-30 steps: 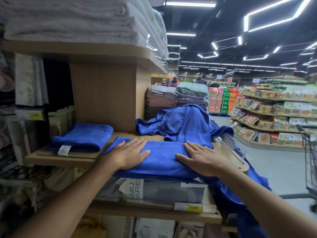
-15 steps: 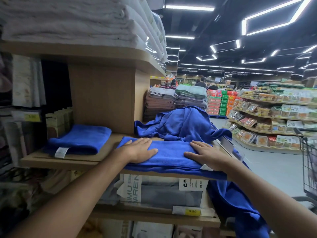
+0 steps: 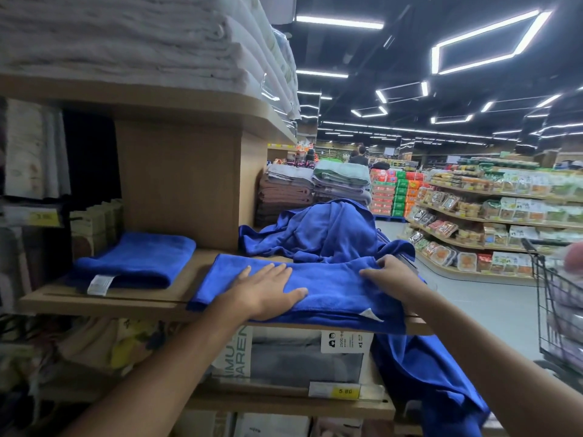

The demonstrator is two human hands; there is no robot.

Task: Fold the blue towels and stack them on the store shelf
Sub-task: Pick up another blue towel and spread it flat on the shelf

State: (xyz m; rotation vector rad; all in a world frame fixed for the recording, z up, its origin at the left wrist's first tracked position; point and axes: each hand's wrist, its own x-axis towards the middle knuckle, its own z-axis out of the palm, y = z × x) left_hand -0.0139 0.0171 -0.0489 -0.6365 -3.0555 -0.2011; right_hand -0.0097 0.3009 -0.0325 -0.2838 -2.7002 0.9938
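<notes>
A folded blue terry towel (image 3: 132, 263) lies at the left end of the wooden store shelf (image 3: 195, 275). At the shelf's front edge, the left grip (image 3: 268, 288) presses flat, fingers straight, on a half-folded blue towel (image 3: 331, 279). The right grip (image 3: 388, 275) curls round that towel's right end, just before a crumpled blue towel heap (image 3: 325, 231).

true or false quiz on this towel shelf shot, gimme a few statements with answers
1. The left hand lies flat on the towel being folded. True.
2. The folded towel on the shelf has two more stacked on it. False: nothing lies on it.
3. The top-shelf towels are blue. False: they are whitish.
4. A crumpled blue pile lies behind the towel being folded. True.
</notes>
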